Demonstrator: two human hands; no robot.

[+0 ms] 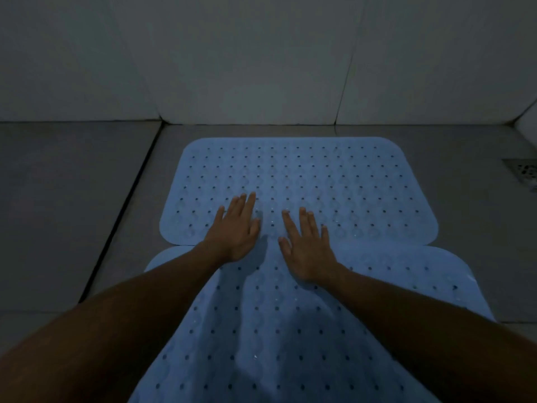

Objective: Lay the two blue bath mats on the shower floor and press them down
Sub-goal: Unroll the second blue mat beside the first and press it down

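Two light blue perforated bath mats lie flat on the grey shower floor, one behind the other. The far mat [334, 175] reaches almost to the back wall. The near mat [261, 330] runs toward me and meets the far one at a seam under my hands. My left hand [236, 228] lies palm down with straight fingers on the near edge of the far mat. My right hand [306, 245] lies flat beside it across the seam, fingers spread and pointing away from me. Both forearms cover parts of the near mat.
Pale tiled walls [261, 68] rise behind the mats. A metal floor drain [524, 173] sits at the right edge. A dark grout line [122, 207] runs diagonally on the floor left of the mats. Bare grey tile [58, 199] lies on both sides.
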